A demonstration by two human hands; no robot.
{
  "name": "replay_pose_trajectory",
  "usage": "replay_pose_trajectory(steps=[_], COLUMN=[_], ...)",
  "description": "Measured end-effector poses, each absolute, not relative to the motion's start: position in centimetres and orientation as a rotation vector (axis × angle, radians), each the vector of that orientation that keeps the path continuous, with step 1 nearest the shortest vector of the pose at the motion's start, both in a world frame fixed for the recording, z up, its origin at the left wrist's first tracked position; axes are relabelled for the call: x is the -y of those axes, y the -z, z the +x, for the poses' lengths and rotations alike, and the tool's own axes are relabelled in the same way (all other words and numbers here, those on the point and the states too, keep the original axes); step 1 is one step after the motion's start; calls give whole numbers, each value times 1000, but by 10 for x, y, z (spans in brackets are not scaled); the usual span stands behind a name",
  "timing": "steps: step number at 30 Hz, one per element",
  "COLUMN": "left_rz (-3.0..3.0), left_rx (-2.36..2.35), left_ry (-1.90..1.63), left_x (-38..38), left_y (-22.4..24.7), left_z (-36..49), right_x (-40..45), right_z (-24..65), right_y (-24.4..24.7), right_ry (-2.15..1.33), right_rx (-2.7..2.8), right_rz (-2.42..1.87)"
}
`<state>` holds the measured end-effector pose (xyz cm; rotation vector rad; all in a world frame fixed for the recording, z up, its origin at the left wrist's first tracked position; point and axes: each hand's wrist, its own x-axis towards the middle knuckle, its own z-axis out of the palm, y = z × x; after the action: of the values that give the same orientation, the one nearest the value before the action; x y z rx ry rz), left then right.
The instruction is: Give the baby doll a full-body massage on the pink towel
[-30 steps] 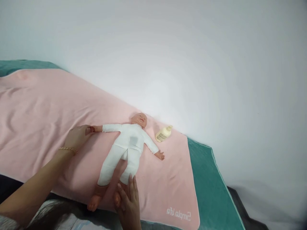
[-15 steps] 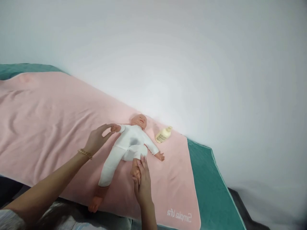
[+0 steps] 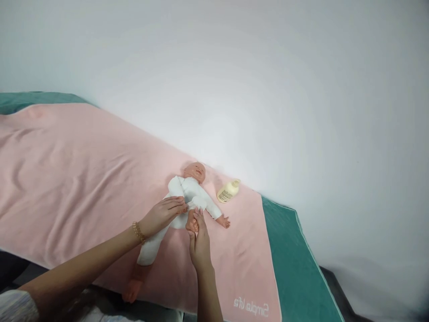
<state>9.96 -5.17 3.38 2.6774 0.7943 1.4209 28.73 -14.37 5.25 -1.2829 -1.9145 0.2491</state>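
Note:
A baby doll [image 3: 192, 187] in a white suit lies on its back, head toward the wall. My left hand [image 3: 162, 217], a gold chain bracelet at its wrist, is closed around the doll's hand, which it mostly hides, over the doll's belly. That arm is bent across the body. My right hand [image 3: 201, 246] grips the doll's raised foot [image 3: 191, 221], thumb under it and fingers along its outer side. Both my hands are close together. The doll's other leg [image 3: 150, 248] stretches toward me, and its other arm lies out to the right.
A pale yellow bottle [image 3: 228, 191] lies tilted beside the doll, near the wall [image 3: 234, 80]. Beneath is a pink blanket [image 3: 100, 156] with mirrored "Simple life" lettering, over a green cover [image 3: 295, 255]. The blanket is wrinkled at the left.
My left hand has carried the doll's hand inward from the left side, across its belly. My right hand has moved the foot slightly up toward the belly.

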Motion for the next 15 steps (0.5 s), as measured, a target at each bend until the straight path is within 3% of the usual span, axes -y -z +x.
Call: replay_pose_trajectory(steps=[9,15], left_rz=[2487,2195], left_rx=[-1207,-1777], left_ry=[-1493,-1262], left_x=[38,31], left_y=[-51,-39], left_z=[55,9], right_x=[187,225], right_z=[286,284], right_y=[-56,-53], right_ry=[-163,-104], right_rx=[2006,2082], right_rz=[-1354,-1384])
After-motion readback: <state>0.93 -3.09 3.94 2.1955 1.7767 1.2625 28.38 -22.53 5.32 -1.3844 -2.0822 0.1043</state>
